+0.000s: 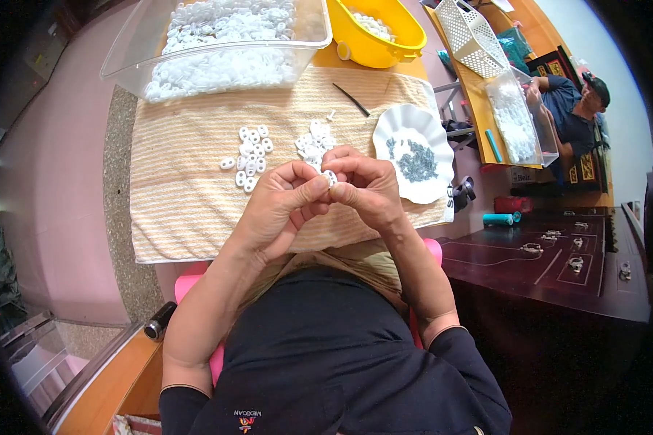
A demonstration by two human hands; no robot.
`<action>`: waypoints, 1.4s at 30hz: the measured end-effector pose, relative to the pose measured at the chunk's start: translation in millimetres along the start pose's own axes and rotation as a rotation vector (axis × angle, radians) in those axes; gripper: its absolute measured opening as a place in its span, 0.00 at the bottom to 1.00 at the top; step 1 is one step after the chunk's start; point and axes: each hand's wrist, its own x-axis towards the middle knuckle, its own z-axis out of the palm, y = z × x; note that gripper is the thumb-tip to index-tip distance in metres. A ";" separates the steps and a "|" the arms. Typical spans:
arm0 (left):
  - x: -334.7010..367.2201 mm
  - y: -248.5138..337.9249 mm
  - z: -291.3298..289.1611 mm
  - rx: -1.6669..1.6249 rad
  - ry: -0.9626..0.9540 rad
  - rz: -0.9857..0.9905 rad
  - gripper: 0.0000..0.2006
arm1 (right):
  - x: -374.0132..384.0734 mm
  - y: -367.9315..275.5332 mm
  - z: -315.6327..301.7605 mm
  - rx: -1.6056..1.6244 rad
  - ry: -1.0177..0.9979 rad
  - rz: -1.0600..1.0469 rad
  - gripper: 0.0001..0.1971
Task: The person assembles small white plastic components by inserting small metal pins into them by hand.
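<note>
My left hand [281,201] and my right hand [371,185] meet over the near middle of the towel. Thumbs and fingers of both pinch one small white oval plastic piece [331,178] with dark holes. Just beyond my fingertips lies a heap of small white plastic parts [313,140], partly hidden by my hands. Left of it, several white oval pieces with dark holes [251,152] form a loose group. A white wavy-rimmed plate [401,117] at the right holds many small dark grey bits [418,162].
A striped towel [178,210] covers the table. A thin black stick [352,100] lies on it. Behind stand a clear bin [218,45] full of white parts and a yellow basin [374,52]. At the far right, a person [569,109] sits by another bin [515,119].
</note>
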 end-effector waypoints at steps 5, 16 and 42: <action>-1.2 -0.1 3.3 -0.019 -0.021 0.014 0.05 | -1.6 -3.8 6.0 0.007 0.024 -0.033 0.14; -3.1 -2.7 6.2 -0.009 -0.008 0.026 0.05 | -2.1 -7.1 11.1 -0.047 0.046 -0.080 0.14; -0.2 -2.7 7.3 0.018 0.091 0.089 0.05 | 83.3 -99.1 -48.9 -0.725 0.604 -0.613 0.08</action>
